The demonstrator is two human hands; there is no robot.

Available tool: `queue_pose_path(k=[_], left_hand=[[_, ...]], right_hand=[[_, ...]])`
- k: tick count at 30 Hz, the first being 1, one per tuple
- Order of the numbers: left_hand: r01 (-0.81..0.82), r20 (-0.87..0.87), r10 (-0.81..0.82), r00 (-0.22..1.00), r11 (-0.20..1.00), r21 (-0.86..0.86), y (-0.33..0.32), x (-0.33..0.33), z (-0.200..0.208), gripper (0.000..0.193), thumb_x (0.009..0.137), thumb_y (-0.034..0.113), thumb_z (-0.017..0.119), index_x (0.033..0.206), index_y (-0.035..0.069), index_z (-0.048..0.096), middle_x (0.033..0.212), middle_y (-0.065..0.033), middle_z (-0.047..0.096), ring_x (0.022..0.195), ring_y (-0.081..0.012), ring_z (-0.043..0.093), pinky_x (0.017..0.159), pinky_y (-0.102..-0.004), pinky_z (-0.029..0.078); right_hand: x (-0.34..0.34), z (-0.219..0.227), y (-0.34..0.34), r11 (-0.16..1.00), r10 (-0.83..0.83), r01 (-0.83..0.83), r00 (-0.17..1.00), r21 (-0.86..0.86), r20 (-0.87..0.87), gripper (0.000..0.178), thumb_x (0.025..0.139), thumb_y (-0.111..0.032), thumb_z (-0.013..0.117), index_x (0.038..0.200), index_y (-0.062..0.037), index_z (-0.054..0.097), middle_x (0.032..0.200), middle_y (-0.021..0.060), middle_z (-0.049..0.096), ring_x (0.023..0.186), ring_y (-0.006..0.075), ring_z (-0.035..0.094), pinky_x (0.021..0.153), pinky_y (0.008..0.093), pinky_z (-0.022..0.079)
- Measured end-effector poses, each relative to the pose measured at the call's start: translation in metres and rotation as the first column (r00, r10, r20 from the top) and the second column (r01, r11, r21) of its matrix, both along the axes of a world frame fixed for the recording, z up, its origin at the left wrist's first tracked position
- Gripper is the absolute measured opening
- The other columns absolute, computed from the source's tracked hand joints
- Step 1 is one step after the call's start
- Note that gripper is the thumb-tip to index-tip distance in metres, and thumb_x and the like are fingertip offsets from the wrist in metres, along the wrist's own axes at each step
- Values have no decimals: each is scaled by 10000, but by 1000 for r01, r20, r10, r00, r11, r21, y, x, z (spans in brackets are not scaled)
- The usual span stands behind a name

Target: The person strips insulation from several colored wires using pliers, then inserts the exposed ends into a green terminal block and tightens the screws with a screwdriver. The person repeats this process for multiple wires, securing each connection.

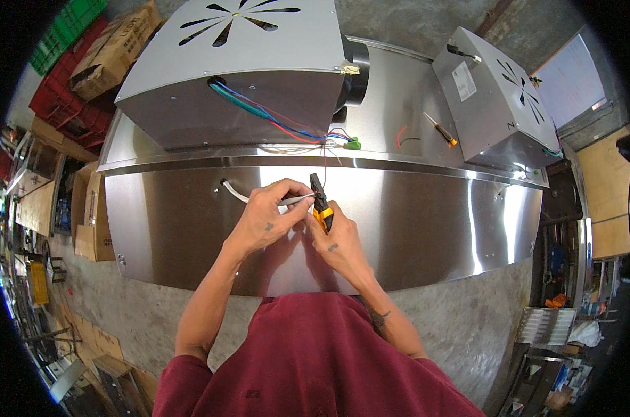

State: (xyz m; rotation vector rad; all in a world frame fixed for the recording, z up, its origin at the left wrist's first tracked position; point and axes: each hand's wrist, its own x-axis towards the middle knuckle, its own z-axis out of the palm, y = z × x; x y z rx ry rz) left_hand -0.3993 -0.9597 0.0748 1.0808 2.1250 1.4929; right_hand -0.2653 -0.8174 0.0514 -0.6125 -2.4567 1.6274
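Left forearm point(214, 299) and right forearm point(382, 299) bare, angled inward. Left grip point(265, 214): thumb and fingertips pinched, small dark mark on back. Right grip point(336, 236): close beside left, fingers curled closed.

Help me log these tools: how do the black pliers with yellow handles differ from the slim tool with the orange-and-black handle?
The black-and-yellow pliers are held in the person's right grip; the slim orange-and-black-handled tool lies loose on the shiny metal surface. The pliers have a broad black head; the slim tool has a thin, straight shaft. Both combine black with a bright yellow or orange.
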Motion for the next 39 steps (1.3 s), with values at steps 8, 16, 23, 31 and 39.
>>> queue_pose_path(k=[8, 16, 23, 31, 39], left_hand=[[-65, -34, 66, 997, 997, 44, 4, 5, -7, 230, 1006, 148, 796, 1143, -29, 747, 1005, -115, 792, 921, -155, 747, 834, -329, 591], [-88, -28, 89, 996, 995, 43, 6, 6, -6, 220, 1009, 158, 798, 1130, -18, 745, 977, -116, 793, 879, -160, 754, 807, -333, 595], [-113, -114, 122, 986, 990, 78, 6, 8, -8, 217, 1009, 162, 798, 1124, -16, 756, 967, -119, 790, 864, -156, 751, 790, -322, 589], [-149, -7, 150, 989, 986, 73, 6, 10, -1, 216, 1023, 178, 790, 1098, -23, 760, 928, -118, 789, 826, -143, 739, 763, -316, 586], [-144, -149, 157, 976, 985, 97, 6, 7, -9, 223, 1020, 168, 788, 1103, -35, 749, 950, -149, 791, 848, -179, 763, 769, -335, 601]], right_hand=[[0, -7, 1, 998, 25, -30, 996, -56, -89, 396, 1158, -296, 606, 1236, 93, 620, 802, 157, 723, 686, 245, 716, 618, 403, 537], [-2, -15, -2, 995, 22, -32, 993, -91, -114, 380, 1167, -282, 586, 1238, 91, 574, 812, 175, 713, 695, 269, 720, 617, 407, 546], [-1, -9, -1, 999, 29, -30, 995, -16, -95, 358, 1153, -261, 614, 1231, 85, 560, 837, 195, 706, 698, 295, 715, 615, 421, 539], [-4, -7, -2, 997, 50, -59, 987, -51, -154, 356, 1155, -255, 609, 1281, 72, 548, 842, 202, 707, 728, 326, 730, 651, 449, 548], [-6, -11, -7, 999, 21, -24, 993, -30, -114, 308, 1157, -240, 603, 1235, 52, 539, 841, 215, 699, 718, 335, 723, 643, 458, 537]])
